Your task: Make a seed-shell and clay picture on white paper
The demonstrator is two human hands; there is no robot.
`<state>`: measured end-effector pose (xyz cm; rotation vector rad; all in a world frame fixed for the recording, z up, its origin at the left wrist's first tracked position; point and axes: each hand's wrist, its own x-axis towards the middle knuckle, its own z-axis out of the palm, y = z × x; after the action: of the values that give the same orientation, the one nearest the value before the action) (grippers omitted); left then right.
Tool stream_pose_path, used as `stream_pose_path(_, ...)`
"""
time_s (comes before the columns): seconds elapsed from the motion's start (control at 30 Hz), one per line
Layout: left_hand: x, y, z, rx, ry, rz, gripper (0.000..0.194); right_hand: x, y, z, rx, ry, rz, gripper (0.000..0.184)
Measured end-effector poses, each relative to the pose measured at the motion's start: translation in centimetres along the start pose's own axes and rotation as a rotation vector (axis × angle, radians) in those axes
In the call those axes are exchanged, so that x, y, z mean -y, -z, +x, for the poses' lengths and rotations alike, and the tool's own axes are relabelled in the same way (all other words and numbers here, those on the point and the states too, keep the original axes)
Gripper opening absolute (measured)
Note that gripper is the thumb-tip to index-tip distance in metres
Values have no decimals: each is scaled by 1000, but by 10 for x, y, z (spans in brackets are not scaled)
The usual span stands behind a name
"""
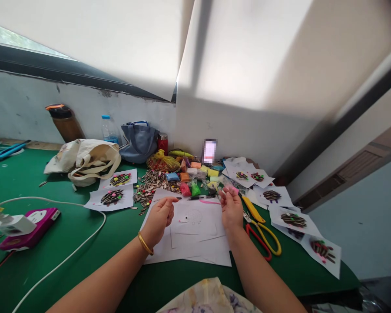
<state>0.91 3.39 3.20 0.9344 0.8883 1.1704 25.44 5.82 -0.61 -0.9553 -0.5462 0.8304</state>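
My left hand (pixel 161 219), with a gold bangle at the wrist, is closed in a pinch over the left part of the white paper sheets (pixel 195 245). A small dark bit shows by its fingertips; I cannot tell whether it is held. Over the right edge of the sheets, my right hand (pixel 232 209) has its fingers curled together, palm partly up. What it holds, if anything, is too small to name. Between the hands, the top sheet bears a pencil-drawn hedgehog-like animal (pixel 193 217) with a dark eye and a pink nose.
Sunflower seeds (pixel 151 184) lie heaped behind my left hand. Packets of coloured clay (pixel 184 177) stand behind the paper. Scissors (pixel 263 237) with red and yellow handles lie right of my right hand. Seed-covered pictures (pixel 293 220) line both sides. A white cable (pixel 81 248) crosses the green table.
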Motion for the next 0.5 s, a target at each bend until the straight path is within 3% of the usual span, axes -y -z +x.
stream_pose_path(0.13,-2,-3,-2,-6,7,-53,35,-1,-1,-4,58,-18,-37,71)
stream_pose_path(0.23,-5,-5,-4,-12,51,-111,37,-5,-5,-11,90,49,-162,68)
stream_pose_path(0.37,-7,-10,-7,42,126,-213,35,-2,-13,-27,178,293,-376,59)
stream_pose_path(0.5,-9,-23,-18,142,170,-288,30,21,-28,-58,436,635,-666,51)
